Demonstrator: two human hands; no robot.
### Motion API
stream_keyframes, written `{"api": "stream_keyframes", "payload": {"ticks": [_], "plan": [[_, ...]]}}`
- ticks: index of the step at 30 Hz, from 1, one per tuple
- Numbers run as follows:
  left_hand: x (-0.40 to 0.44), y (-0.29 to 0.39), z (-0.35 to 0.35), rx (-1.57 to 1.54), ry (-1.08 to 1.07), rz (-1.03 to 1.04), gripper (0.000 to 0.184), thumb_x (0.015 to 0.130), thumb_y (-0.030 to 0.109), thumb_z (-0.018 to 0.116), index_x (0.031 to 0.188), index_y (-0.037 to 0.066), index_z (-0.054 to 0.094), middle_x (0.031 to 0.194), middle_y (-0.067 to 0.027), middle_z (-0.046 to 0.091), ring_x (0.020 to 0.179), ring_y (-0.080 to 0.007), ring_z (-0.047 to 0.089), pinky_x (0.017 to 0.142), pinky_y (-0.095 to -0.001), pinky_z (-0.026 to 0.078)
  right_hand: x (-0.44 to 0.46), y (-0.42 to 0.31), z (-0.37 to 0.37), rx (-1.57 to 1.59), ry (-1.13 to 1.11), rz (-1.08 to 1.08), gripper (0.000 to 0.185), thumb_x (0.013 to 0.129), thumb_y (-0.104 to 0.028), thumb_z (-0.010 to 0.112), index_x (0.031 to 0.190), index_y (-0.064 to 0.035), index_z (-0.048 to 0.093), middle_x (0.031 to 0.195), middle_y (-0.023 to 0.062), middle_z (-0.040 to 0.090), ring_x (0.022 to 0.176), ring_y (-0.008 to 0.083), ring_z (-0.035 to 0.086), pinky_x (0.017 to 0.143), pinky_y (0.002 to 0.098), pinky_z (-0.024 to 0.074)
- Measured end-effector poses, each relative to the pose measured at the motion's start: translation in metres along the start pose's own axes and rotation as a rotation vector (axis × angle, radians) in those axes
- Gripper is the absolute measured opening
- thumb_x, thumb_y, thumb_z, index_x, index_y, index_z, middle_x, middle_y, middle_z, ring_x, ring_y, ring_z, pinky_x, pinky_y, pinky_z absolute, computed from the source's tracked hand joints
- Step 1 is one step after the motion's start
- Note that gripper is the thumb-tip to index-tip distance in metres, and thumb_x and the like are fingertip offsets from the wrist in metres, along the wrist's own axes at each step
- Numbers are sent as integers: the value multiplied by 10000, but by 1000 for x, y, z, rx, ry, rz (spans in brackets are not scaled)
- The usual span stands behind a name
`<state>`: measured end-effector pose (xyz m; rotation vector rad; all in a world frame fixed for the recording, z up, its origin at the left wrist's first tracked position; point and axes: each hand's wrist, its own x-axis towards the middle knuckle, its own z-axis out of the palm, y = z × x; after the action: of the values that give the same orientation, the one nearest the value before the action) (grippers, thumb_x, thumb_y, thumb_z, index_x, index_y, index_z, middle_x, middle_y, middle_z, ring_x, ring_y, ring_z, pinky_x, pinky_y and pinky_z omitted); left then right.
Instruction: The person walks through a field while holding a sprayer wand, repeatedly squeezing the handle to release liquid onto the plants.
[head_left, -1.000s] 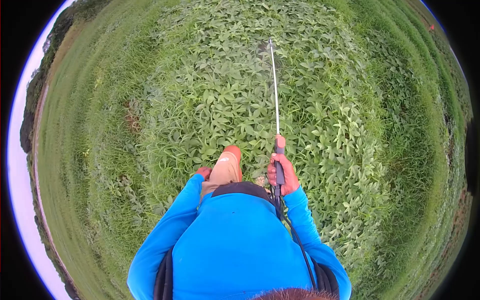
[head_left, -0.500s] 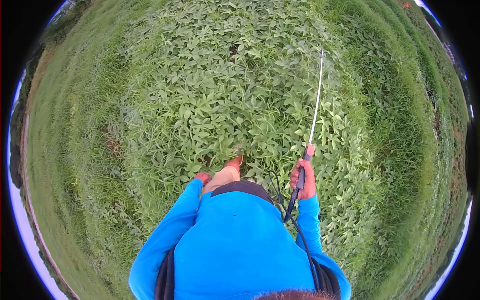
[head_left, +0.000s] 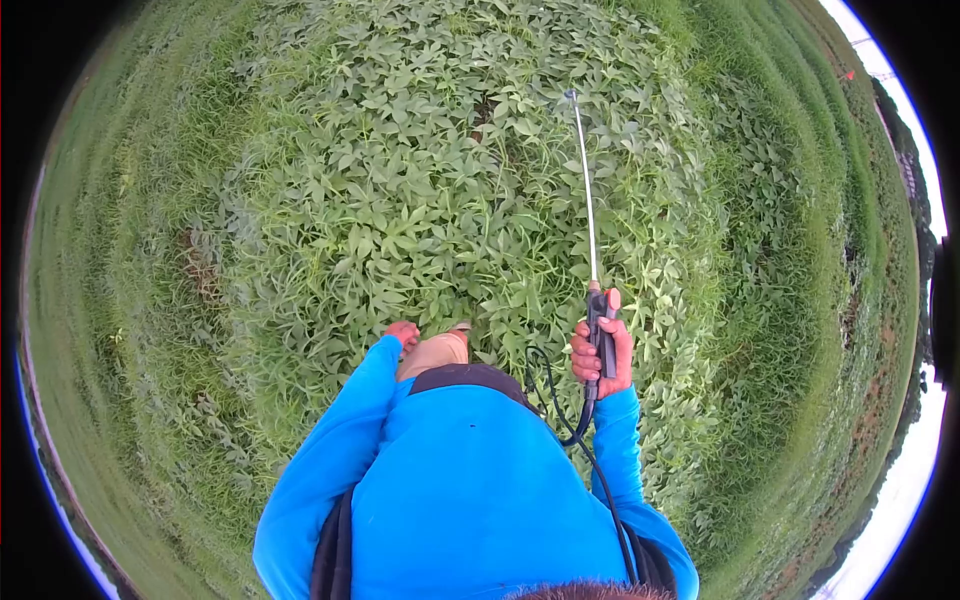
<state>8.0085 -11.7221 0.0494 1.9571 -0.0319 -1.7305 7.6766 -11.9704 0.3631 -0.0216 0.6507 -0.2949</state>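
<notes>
My right hand (head_left: 603, 357) is wrapped round the dark handle of a spray wand (head_left: 587, 190), beside its orange-red part. The thin metal tube points away over the leaves, its tip near the top of the view. A black hose (head_left: 580, 434) loops from the bottom of the handle back along my right arm. My left hand (head_left: 403, 335) hangs beside my leg (head_left: 437, 355), fingers curled; what it holds, if anything, is hidden.
Dense leafy plants (head_left: 400, 215) mixed with grass spread in front and around my legs. Grassy strips (head_left: 770, 320) run along both sides. A small red object (head_left: 850, 75) stands far off at the upper right.
The wand tip swung right, then back left, and the handle turned in my right hand, which is further right than at first. My left hand moved slightly forward; my foot is now mostly hidden among leaves.
</notes>
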Motion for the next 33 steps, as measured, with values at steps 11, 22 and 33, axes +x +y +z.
{"api": "stream_keyframes", "payload": {"ticks": [11, 22, 33], "plan": [[23, 73, -9, -64, -56, -42, 258, 876, 359, 535, 926, 110, 581, 744, -19, 555, 552, -136, 490, 482, -297, 390, 82, -10, 51, 81, -142, 456, 292, 822, -351, 536, 846, -76, 442, 625, 16, 394, 385, 95, 347, 328, 246, 331], [50, 104, -20, -72, -54, -57, 212, 858, 328, 545, 927, 134, 595, 724, 13, 565, 536, -107, 484, 458, -284, 370, 174, -3, 135, -125, -320, 789, 291, 834, -341, 543, 866, -82, 414, 624, -6, 377, 398, 55, 341, 306, 208, 296], [51, 106, -44, -104, 0, 80, 305, 841, 400, 537, 951, 121, 597, 769, -7, 573, 584, -145, 526, 500, -311, 423, 233, -48, 160, -124, -225, 579, 314, 808, -387, 560, 815, -90, 458, 603, -1, 383, 381, 87, 342, 325, 237, 323]]}}
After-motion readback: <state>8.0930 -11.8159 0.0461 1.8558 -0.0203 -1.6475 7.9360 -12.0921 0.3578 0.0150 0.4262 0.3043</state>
